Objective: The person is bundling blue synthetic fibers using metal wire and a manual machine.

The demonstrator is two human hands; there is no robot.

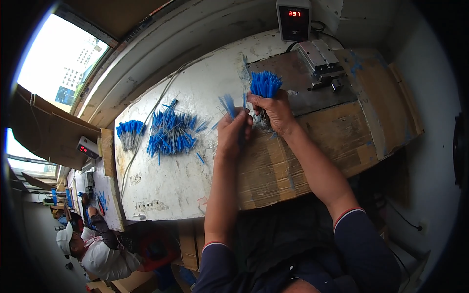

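My right hand is closed around a thick bundle of blue-tipped wire pieces, with the blue plastic ends pointing up and away from me. Just left of it, my left hand pinches a few more blue-tipped wire pieces, smeared by motion. One thin blue piece stands between the two hands; which hand has it, I cannot tell. Farther left on the white worktable lies a loose, tangled heap of blue-tipped wire pieces. Beside that heap sits a neater bunch, its blue ends together.
A metal fixture on a dark plate and a box with a red digital display stand at the back right. Cardboard covers the near right of the table. A cable crosses its left side. Another person sits at lower left.
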